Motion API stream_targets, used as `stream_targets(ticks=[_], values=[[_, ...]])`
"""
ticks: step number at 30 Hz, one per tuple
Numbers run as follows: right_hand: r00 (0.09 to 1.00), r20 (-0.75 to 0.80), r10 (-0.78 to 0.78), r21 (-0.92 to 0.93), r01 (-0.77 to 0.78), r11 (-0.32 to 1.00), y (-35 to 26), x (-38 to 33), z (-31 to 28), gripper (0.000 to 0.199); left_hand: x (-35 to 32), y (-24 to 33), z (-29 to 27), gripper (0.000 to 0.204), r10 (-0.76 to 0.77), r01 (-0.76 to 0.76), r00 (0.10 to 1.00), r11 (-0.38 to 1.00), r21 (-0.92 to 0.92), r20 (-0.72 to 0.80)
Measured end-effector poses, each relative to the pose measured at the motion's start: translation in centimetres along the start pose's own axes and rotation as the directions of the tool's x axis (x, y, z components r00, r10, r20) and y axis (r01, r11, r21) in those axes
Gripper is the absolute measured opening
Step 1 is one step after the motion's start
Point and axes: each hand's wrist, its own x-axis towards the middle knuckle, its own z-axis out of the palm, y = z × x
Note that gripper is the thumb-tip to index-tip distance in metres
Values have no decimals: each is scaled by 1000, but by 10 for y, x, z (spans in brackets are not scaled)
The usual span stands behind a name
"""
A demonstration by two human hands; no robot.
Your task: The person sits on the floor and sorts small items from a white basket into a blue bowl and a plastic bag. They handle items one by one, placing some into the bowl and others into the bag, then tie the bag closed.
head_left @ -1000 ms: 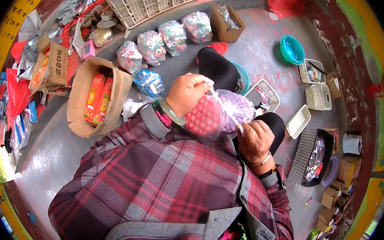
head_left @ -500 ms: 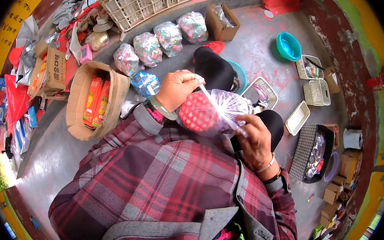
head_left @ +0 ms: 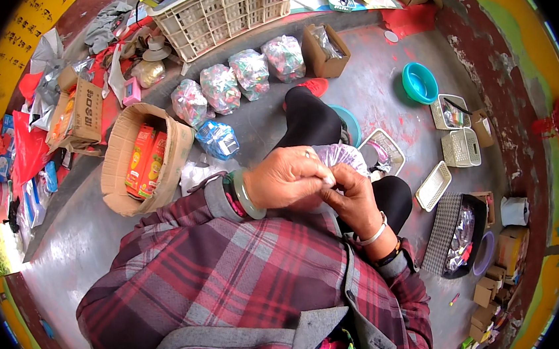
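My left hand, with a pale green bangle at its wrist, is closed with its fingertips pinched together above my lap. Against it is my right hand, thumb and fingers closed in a pinch, a silvery bangle behind it. Both appear to grip the gathered neck of a clear plastic bag, though the fingers hide most of that neck. Behind the hands shows a part of the clear plastic bag, crinkled and purplish; the red, round-patterned contents are almost wholly covered by my left hand.
Filled clear bags line the step ahead, near a blue packet. On the left stands an open carton with orange-red boxes. A white basket lies by my knee; a teal basin and a checked box are at right.
My hands, apart at either side of the bag's gathered neck, have come together in front of it. The left moved right and down, covering the red contents. The view tilted slightly.
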Motion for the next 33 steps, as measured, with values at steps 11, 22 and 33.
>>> stream_targets(ticks=[11,22,33], values=[[992,-102,68,282,-37,959,-13,3,1,12,8,0,-17,28,54,-162,981,747,645,185],[972,-172,161,432,-73,899,7,2,0,17,11,-5,-21,7,110,-99,994,856,508,9],[949,-81,305,598,-198,776,19,-3,-6,14,0,-13,11,34,-417,420,907,901,-109,51]])
